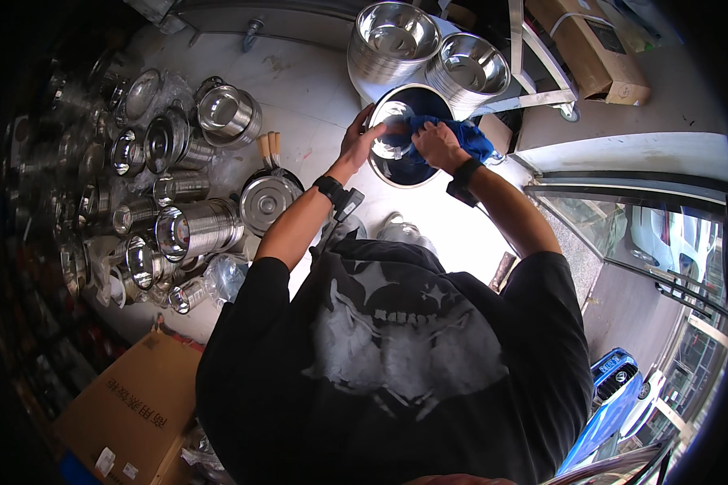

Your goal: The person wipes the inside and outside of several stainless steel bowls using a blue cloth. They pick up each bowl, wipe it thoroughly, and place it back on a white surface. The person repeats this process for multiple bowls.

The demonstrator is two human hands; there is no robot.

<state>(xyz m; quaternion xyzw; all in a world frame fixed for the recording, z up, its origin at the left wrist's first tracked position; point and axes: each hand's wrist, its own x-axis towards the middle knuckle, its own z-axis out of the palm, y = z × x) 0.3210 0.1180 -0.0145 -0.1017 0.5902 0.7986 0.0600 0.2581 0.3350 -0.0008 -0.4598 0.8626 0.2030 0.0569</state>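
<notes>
A shiny round metal basin is tilted toward me in front of my body. My left hand grips its left rim, the thumb over the edge and the fingers behind. Bunched in my right hand is a blue cloth, pressed against the inside of the basin on its right side. The cloth hides part of the basin's inner wall, and its loose end hangs past the right rim. Just beyond the basin stand two stacks of similar metal basins, a left stack and a right stack.
Many metal pots and bowls crowd the floor at left, some in clear plastic. A pan and wooden handles lie nearer. Cardboard boxes stand at lower left and upper right, beside a wheeled metal frame.
</notes>
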